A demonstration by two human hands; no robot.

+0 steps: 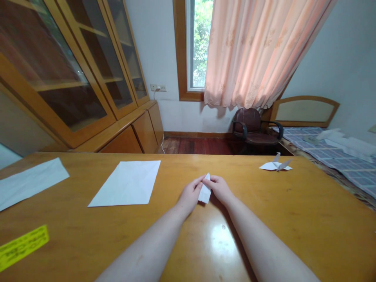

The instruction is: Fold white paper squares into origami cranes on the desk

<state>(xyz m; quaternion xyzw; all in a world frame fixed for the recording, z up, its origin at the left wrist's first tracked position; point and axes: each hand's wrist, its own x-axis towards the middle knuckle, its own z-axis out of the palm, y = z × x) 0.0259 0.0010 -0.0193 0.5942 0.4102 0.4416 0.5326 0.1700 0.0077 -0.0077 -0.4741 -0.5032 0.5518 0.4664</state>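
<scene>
On the desk (282, 219) before you, L hand (190, 197) & R hand (221, 189) pinch a small folded paper (205, 192) from both sides, fingertips clamped on it to steady it. Blank sheet (126, 184) lies within reach, left; paper crane (276, 165) farther R, clear of hands.

Prob. bedroom: bed (329, 150), desk (264, 219), curtain (258, 51)

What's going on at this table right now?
A person at a glossy orange-brown wooden table pinches a small folded white paper piece between the left hand and the right hand. A flat white sheet of paper lies left of the hands, with a second white sheet at the far left and a yellow printed slip near the front corner. A folded white paper bird rests to the right.
</scene>
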